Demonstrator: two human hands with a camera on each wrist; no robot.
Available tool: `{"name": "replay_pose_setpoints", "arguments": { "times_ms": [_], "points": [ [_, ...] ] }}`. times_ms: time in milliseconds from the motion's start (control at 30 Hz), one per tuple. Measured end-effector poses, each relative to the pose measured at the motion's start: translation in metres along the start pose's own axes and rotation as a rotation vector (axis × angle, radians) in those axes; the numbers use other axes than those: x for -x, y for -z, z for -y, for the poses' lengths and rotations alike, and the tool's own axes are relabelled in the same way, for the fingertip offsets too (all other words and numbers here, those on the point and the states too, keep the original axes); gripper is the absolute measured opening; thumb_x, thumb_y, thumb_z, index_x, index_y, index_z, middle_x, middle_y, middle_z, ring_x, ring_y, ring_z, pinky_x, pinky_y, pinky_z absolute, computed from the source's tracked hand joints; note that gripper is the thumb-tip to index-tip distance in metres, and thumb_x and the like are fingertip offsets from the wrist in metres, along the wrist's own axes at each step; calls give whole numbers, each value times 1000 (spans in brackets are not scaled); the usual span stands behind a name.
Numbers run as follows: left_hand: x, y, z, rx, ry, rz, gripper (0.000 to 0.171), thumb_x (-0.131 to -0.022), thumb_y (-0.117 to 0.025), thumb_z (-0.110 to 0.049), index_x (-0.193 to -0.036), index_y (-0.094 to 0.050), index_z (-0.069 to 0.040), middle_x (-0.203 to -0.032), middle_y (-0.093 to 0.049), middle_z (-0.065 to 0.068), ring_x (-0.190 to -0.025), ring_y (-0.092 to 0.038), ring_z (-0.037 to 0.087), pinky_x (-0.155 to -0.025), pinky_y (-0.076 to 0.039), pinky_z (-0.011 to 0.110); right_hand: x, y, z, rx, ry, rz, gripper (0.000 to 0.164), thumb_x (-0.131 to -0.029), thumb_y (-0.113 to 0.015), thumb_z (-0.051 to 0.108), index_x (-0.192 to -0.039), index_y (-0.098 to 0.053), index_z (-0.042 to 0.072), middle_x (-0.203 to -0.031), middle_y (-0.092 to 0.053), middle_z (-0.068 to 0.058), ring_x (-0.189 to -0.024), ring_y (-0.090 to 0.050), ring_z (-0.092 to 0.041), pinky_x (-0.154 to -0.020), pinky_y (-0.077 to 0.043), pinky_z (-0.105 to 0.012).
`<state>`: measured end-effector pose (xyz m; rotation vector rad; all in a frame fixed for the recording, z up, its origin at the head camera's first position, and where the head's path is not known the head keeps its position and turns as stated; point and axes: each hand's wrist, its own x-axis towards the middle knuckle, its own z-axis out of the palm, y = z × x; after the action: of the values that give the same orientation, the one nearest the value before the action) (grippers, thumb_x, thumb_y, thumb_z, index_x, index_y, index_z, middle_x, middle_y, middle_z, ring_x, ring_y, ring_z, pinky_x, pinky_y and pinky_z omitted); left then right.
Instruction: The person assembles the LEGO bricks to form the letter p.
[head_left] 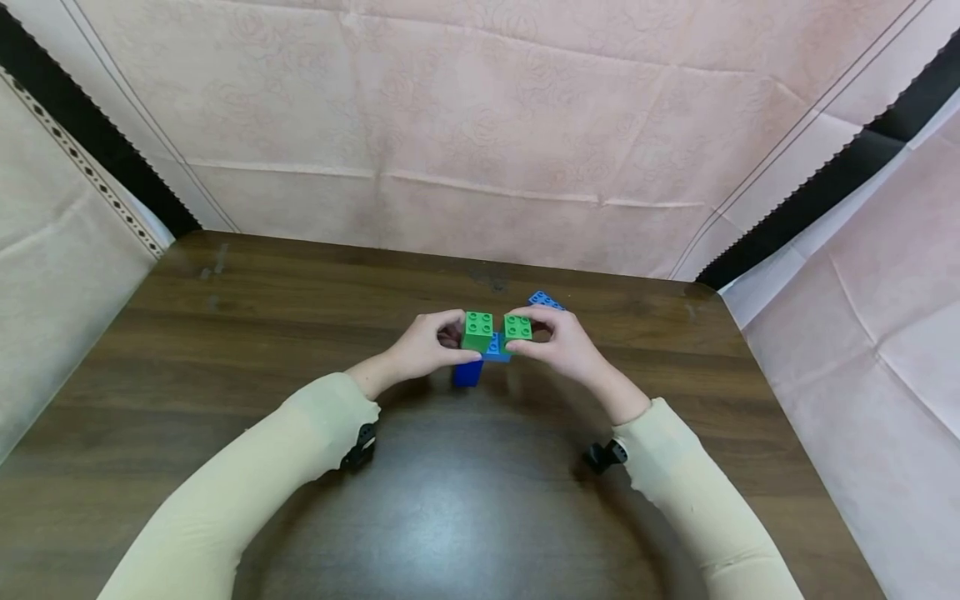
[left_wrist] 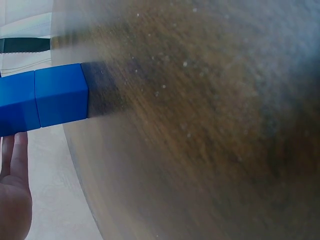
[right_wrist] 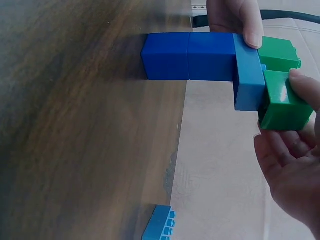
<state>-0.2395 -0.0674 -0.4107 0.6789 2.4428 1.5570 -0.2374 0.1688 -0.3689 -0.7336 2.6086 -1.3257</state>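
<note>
Two dark blue bricks (right_wrist: 190, 56) stand stacked upright on the table. A light blue brick (right_wrist: 249, 75) lies crosswise on top, its right end jutting past the stack. On its left part sits one green brick (head_left: 477, 331). My left hand (head_left: 423, 343) grips the top of this build from the left, thumb on the near side of the light blue brick and fingers behind. With my right hand (head_left: 558, 342) I pinch a second green brick (right_wrist: 286, 100) between thumb and fingers. It is slightly tilted, right at the light blue brick's right end.
Another light blue brick (head_left: 546, 300) lies on the wooden table (head_left: 315, 292) behind my right hand, studs showing. Pale cloth (head_left: 480, 125) hangs behind the table and at both sides. Black camera mounts sit at both sleeve cuffs.
</note>
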Motion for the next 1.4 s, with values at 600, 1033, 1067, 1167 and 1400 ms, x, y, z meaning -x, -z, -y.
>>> {"name": "replay_pose_setpoints", "arguments": {
  "times_ms": [600, 1033, 1067, 1167, 1400],
  "points": [
    [0, -2, 0, 12, 11, 3, 26, -81, -74, -22, -95, -57, -10, -93, -61, 6, -86, -59, 18, -82, -54, 32, 0, 17, -10, -121, 8, -43, 34, -90, -62, 13, -121, -56, 1, -112, -61, -18, -95, -58, -15, -83, -49, -26],
    [1, 0, -1, 6, 31, -1, 26, -80, -74, -22, -95, -56, -9, -93, -61, 6, -87, -58, 18, -82, -53, 32, -19, 45, -48, -228, -145, -234, 35, -92, -60, 20, -119, -56, -2, -91, -60, 12, -82, -56, -3, -72, -50, -15],
    [1, 0, -1, 6, 31, -1, 26, -80, -74, -22, -95, -56, -9, -93, -61, 6, -87, -58, 18, -82, -53, 32, -21, 45, -51, -230, -161, -238, 37, -92, -60, 22, -119, -55, -2, -90, -59, 12, -82, -57, -3, -72, -50, -15],
    [1, 0, -2, 8, 28, 0, 26, -81, -74, -21, -95, -56, -9, -93, -61, 7, -87, -58, 18, -82, -53, 32, -26, 47, -60, -232, -215, -253, 40, -90, -62, 23, -121, -54, -2, -90, -58, 12, -83, -57, -2, -72, -50, -16],
    [1, 0, -2, 14, 27, 1, 26, -81, -74, -21, -96, -56, -9, -94, -61, 7, -86, -58, 18, -81, -53, 32, -33, 48, -83, -194, -356, -256, 52, -90, -62, 30, -129, -48, -1, -106, -54, 2, -88, -53, -1, -89, -50, -37]
  ]
}}
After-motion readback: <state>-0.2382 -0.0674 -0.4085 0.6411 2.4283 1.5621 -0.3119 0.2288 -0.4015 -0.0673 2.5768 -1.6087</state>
